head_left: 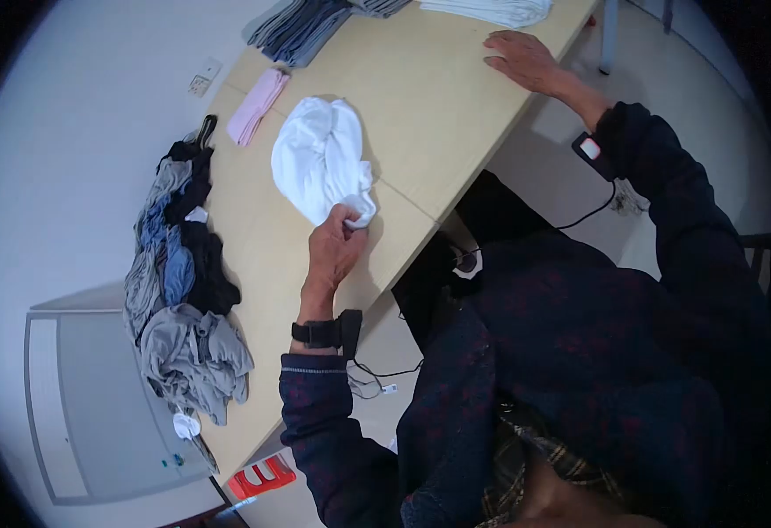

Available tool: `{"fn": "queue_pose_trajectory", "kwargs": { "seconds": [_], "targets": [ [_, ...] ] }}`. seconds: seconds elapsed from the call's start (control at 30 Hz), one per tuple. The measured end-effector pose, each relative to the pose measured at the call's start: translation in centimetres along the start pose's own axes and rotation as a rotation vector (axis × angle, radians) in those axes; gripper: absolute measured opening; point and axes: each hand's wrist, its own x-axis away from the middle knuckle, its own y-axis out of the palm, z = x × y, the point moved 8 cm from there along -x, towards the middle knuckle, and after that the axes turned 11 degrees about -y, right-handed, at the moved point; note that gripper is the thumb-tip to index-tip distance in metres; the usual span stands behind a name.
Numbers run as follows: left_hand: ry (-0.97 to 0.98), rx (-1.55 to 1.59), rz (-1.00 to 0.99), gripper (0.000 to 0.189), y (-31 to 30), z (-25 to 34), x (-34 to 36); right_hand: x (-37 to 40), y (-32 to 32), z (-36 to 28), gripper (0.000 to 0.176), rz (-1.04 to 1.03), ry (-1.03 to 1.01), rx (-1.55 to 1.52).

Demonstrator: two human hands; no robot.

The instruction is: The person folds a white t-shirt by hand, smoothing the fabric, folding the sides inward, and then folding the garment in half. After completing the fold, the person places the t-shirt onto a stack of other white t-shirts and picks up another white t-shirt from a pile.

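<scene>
A bunched white cloth garment (319, 154) lies on the light wooden table (420, 114); its exact kind does not show. My left hand (336, 248) grips the near end of it, thumb and fingers closed on the fabric. Well off to the right, my right hand (522, 62) rests on the table near its front edge. Its fingers are stretched out and apart, and it holds nothing. Beyond the white garment lies a folded pink cloth (258, 107).
Folded grey and dark garments (297, 31) and a white folded stack (491, 9) sit at the table's far right. A crumpled heap of grey, black and blue clothes (179, 264) spreads along the left. A red item (262, 476) shows below the table's left end.
</scene>
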Motion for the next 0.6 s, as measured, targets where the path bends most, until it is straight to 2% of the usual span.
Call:
{"fn": "queue_pose_trajectory", "kwargs": {
  "seconds": [0.13,0.27,0.37,0.4,0.5,0.57,0.6],
  "targets": [
    [-0.008,0.064,0.051,0.015,-0.1,-0.4,0.6,0.1,-0.2,-0.2,0.038,-0.016,0.014,0.008],
    [-0.03,0.247,-0.034,0.015,0.4,-2.1,0.4,-0.1,-0.1,-0.3,0.039,-0.012,-0.006,0.037],
    [-0.142,0.385,-0.203,0.011,0.2,-1.8,0.3,0.1,-0.4,-0.6,0.039,0.015,-0.004,0.026],
    [-0.235,0.464,-0.273,0.009,-0.1,-1.6,0.3,-0.1,-0.3,-0.5,0.039,0.012,-0.007,0.029],
    [-0.069,0.569,-0.148,0.012,-3.1,-0.9,-1.0,0.0,0.1,-0.4,0.038,-0.016,0.002,0.023],
    [-0.059,0.553,0.096,0.016,-5.4,0.4,-1.7,0.0,-0.1,-0.4,0.037,-0.051,0.029,0.002],
    [-0.056,0.438,0.179,0.022,-6.2,0.6,-2.5,0.1,-0.1,-0.5,0.037,-0.056,0.026,0.005]
  ]
}}
